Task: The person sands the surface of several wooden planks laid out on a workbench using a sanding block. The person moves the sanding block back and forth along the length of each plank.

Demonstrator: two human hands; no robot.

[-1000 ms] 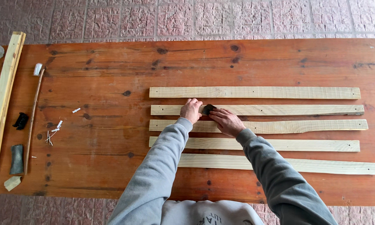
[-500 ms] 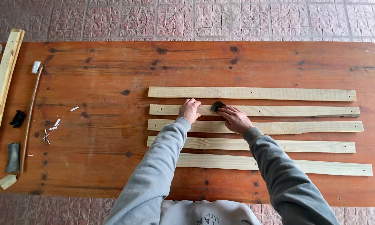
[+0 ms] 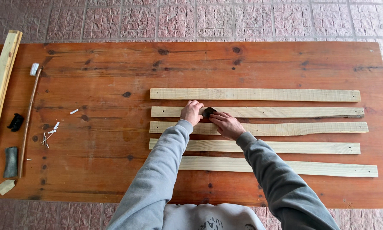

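Observation:
Several pale wooden slats lie side by side on a reddish wooden table. My left hand presses down on the second slat from the far side, holding it still. My right hand pushes a small dark sanding pad against that same slat, right beside my left hand. The farthest slat and the third slat lie untouched on either side.
At the table's left end lie a long pale board, a thin stick with a silvery tip, a black clump, a dark strip, a paper scrap and small white bits. Paving surrounds the table.
My right hand slid the dark pad right along the second slat, then back left to my left hand. My left hand stayed put.

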